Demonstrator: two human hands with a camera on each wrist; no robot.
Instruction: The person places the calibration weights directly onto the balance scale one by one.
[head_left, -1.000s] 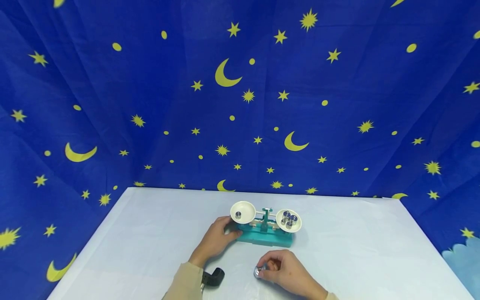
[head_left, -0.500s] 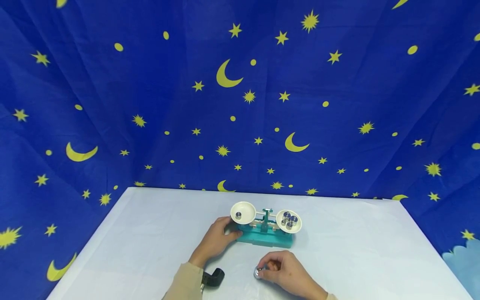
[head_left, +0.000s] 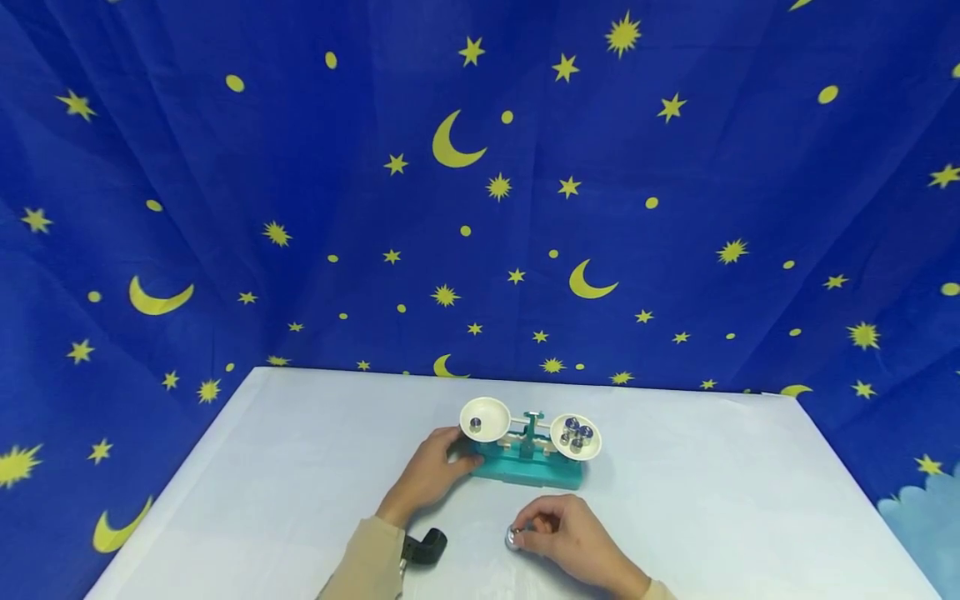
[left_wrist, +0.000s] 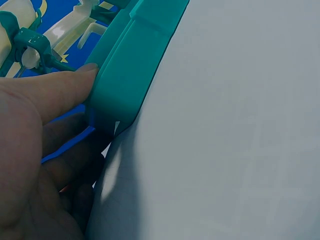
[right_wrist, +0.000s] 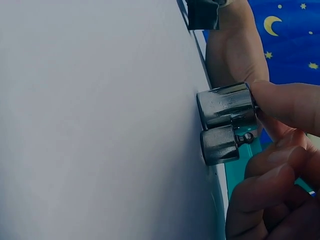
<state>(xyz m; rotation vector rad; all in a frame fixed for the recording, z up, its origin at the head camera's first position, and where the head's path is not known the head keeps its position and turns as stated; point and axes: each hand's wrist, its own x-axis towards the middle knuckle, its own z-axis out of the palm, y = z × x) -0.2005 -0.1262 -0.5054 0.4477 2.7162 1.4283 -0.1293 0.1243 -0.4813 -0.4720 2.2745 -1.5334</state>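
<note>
A teal balance scale (head_left: 528, 472) with two white pans stands on the table. My left hand (head_left: 429, 475) grips the left end of its base, thumb on top and fingers at the end, as the left wrist view shows. One metal weight (head_left: 476, 425) lies in the left pan (head_left: 489, 408); several weights (head_left: 577, 432) sit in the right pan (head_left: 596, 448). In front of the scale, my right hand (head_left: 572, 540) pinches a larger cylindrical weight (right_wrist: 226, 106) by its top. A smaller knobbed weight (right_wrist: 219, 146) stands beside it on the table, hidden in the head view.
The white table (head_left: 720, 492) extends to both sides of the scale. Behind it hangs a blue curtain (head_left: 525, 225) with yellow stars and moons. A black device (head_left: 425, 547) is strapped at the left wrist.
Scene contents sit slightly higher in the head view now, from a small head movement. Both hands keep their places at the scale and the weight.
</note>
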